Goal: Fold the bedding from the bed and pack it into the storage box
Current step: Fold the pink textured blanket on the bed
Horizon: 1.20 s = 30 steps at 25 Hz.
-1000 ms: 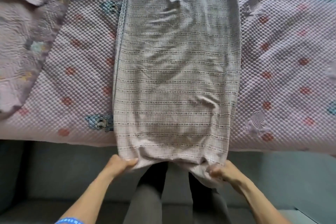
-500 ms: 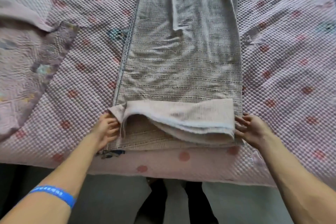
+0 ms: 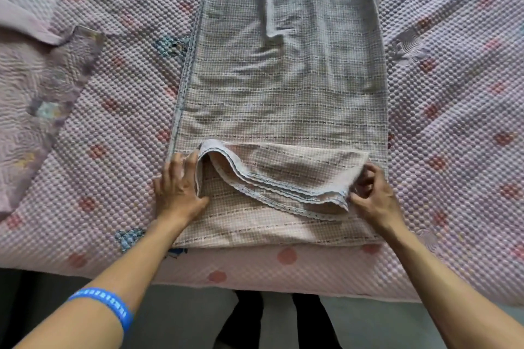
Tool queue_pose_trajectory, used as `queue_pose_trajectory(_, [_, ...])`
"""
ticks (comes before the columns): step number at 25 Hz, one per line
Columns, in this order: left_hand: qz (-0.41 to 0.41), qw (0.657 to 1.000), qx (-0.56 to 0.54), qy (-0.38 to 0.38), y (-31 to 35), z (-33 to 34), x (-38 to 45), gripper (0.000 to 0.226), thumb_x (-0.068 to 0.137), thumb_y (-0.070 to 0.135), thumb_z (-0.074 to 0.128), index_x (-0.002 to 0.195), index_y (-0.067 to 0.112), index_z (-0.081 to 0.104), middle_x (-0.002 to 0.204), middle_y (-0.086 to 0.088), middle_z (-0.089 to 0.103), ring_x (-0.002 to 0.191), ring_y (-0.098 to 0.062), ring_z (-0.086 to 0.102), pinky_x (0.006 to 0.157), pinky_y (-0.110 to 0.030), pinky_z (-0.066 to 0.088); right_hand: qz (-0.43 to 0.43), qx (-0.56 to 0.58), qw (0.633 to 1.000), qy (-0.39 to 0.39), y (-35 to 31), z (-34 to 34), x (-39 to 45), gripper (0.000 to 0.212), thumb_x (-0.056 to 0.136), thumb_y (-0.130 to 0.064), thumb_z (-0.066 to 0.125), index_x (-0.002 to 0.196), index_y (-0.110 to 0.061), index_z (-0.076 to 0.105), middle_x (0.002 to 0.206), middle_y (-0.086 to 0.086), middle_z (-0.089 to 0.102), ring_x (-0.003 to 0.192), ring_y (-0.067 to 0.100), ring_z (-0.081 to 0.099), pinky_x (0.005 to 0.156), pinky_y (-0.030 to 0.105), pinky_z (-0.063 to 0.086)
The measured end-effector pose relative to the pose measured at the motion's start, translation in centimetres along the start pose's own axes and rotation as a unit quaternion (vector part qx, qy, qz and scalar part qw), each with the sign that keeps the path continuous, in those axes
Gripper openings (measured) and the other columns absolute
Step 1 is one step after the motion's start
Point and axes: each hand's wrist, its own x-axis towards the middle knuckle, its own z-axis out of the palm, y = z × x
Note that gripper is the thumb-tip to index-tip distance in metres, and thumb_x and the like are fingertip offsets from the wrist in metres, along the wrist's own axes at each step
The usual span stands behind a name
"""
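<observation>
A long grey-beige checked blanket [image 3: 286, 88], folded into a narrow strip, lies lengthwise down the middle of the bed. Its near end is turned back over itself in a loose fold [image 3: 272, 176] with a lace-trimmed edge showing. My left hand [image 3: 177, 187] rests flat on the left side of that fold, fingers spread against the cloth. At the fold's right corner, my right hand [image 3: 371, 193] pinches the layered edge. No storage box is in view.
A pink bubble-textured bedspread [image 3: 127, 150] with red dots and small cartoon prints covers the bed. A purple quilted cover [image 3: 37, 88] lies bunched at the left. The bed's near edge [image 3: 255, 286] runs across the bottom, with my legs and grey floor below.
Both hands lifted the blanket's hanging end from below the bed edge and laid it back over the strip. The fold now sits further up, and the left hand has flattened on it.
</observation>
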Motion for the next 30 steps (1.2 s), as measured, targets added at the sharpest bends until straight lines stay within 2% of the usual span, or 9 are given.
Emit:
queue_pose_trajectory(4, [-0.005,0.998,0.016,-0.061,2.0,0.8,3.6,0.103,0.071,0.035,0.078,0.153,0.031,0.015,0.149,-0.005,0.041,0.133,-0.03,0.042,0.113,-0.049,0.024,0.21,0.241,0.947,0.022,-2.7,2.1,1.3,0.075,0.067,-0.083,0.059,0.112,-0.024,0.051,0.095,0.008,0.068,0.068,0.025,0.069,0.053,0.039,0.057])
queue_pose_trajectory(8, [-0.096,0.993,-0.061,0.007,3.2,-1.6,7.2,0.031,0.082,0.022,0.061,0.113,0.025,0.067,0.107,-0.013,0.071,0.097,-0.034,0.065,0.079,-0.036,0.046,0.367,0.367,0.854,-0.043,-3.7,2.1,4.7,0.027,0.081,-0.016,0.06,0.102,0.0,0.061,0.08,0.013,0.066,0.069,0.03,0.066,0.063,0.044,0.059])
queue_pose_trajectory(11, [-0.038,0.993,-0.11,-0.027,2.2,-5.2,10.1,0.021,0.079,0.014,0.061,0.095,0.02,0.074,0.094,-0.012,0.074,0.086,-0.032,0.067,0.066,-0.028,0.042,0.372,0.53,0.745,-0.16,-5.1,-2.2,8.1,0.03,0.07,-0.001,0.062,0.098,0.007,0.07,0.09,0.024,0.069,0.078,0.035,0.069,0.071,0.049,0.06])
queue_pose_trajectory(14, [-0.056,0.99,-0.127,0.021,1.7,-6.9,14.3,0.029,0.084,0.02,0.062,0.112,0.02,0.067,0.109,-0.012,0.07,0.099,-0.034,0.063,0.077,-0.035,0.047,0.303,0.681,0.661,-0.083,-6.6,-5.2,11.2,0.021,0.079,-0.007,0.065,0.098,0.002,0.065,0.097,0.023,0.065,0.087,0.03,0.065,0.079,0.048,0.06])
queue_pose_trajectory(16, [-0.106,0.99,-0.083,0.029,1.7,-5.9,14.8,0.06,0.083,0.043,0.067,0.136,0.023,0.046,0.135,-0.011,0.053,0.12,-0.035,0.052,0.098,-0.048,0.041,0.273,0.583,0.765,0.016,-6.4,-4.2,11.6,0.02,0.096,-0.027,0.049,0.099,-0.009,0.059,0.097,0.013,0.067,0.083,0.027,0.064,0.068,0.035,0.058])
queue_pose_trajectory(18, [-0.133,0.988,-0.08,-0.005,1.0,-3.0,12.0,0.087,0.078,0.053,0.07,0.148,0.024,0.028,0.151,-0.009,0.032,0.135,-0.036,0.036,0.109,-0.053,0.033,0.22,0.259,0.937,0.076,-5.1,-2.1,9.9,0.023,0.091,-0.031,0.058,0.106,-0.014,0.06,0.099,0.007,0.066,0.086,0.027,0.064,0.063,0.029,0.051])
queue_pose_trajectory(19, [-0.147,0.984,-0.1,-0.019,0.5,-1.4,9.7,0.094,0.077,0.054,0.071,0.151,0.022,0.023,0.155,-0.01,0.025,0.139,-0.035,0.03,0.113,-0.052,0.029,0.183,0.121,0.973,0.067,-4.0,-1.0,8.3,0.029,0.087,-0.031,0.064,0.111,-0.015,0.059,0.101,0.006,0.065,0.091,0.027,0.063,0.071,0.031,0.049])
queue_pose_trajectory(26, [-0.253,0.919,-0.3,0.017,-4.2,4.0,-3.0,0.058,0.077,0.03,0.081,0.122,0.01,0.05,0.123,-0.014,0.059,0.111,-0.032,0.056,0.087,-0.039,0.044,0.114,0.042,0.992,-0.034,2.3,2.8,1.8,0.031,0.082,-0.044,0.073,0.075,-0.014,0.065,0.07,0.0,0.068,0.069,0.019,0.062,0.068,0.036,0.048])
queue_pose_trajectory(30, [-0.296,0.909,-0.294,-0.028,-5.9,4.2,-5.2,0.036,0.083,0.024,0.076,0.108,0.002,0.063,0.098,-0.015,0.068,0.083,-0.025,0.059,0.069,-0.033,0.04,0.164,0.05,0.984,0.056,5.0,2.6,-0.7,0.032,0.084,-0.048,0.066,0.097,-0.019,0.059,0.094,0.003,0.066,0.088,0.024,0.062,0.081,0.042,0.052])
